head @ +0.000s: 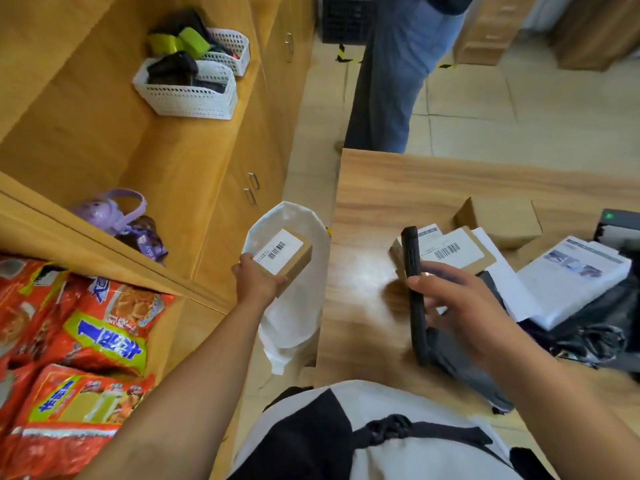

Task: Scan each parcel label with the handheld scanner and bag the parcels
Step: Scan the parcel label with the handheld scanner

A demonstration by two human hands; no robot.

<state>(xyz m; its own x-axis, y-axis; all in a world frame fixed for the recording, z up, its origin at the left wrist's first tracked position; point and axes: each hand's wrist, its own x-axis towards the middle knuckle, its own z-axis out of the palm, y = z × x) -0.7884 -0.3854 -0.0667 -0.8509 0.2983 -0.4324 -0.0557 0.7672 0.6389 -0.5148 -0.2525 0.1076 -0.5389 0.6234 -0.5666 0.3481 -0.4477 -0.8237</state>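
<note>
The left hand (258, 284) is gripping the near end of a small brown parcel (289, 258), fingers curled under it and thumb pressing on its top, and is holding it at the open mouth of a white bag (294, 317) that is hanging off the left edge of the wooden table (381, 188); the parcel's barcode label is facing up. The right hand (464, 306) is clasping the black handheld scanner (414, 278) between thumb and loosely curled fingers, keeping it on edge above the tabletop. Just beyond the scanner, a 2nd labelled parcel (453, 251) is lying on the table on loose papers (568, 282), with a plain cardboard box (498, 221) behind it and a dark plastic bag (460, 372) lying under the right wrist. On the shelving at left, 2 white baskets (187, 91) and red snack packs (86, 341) are sitting. Another person in jeans (394, 81) is standing beyond the table.
</note>
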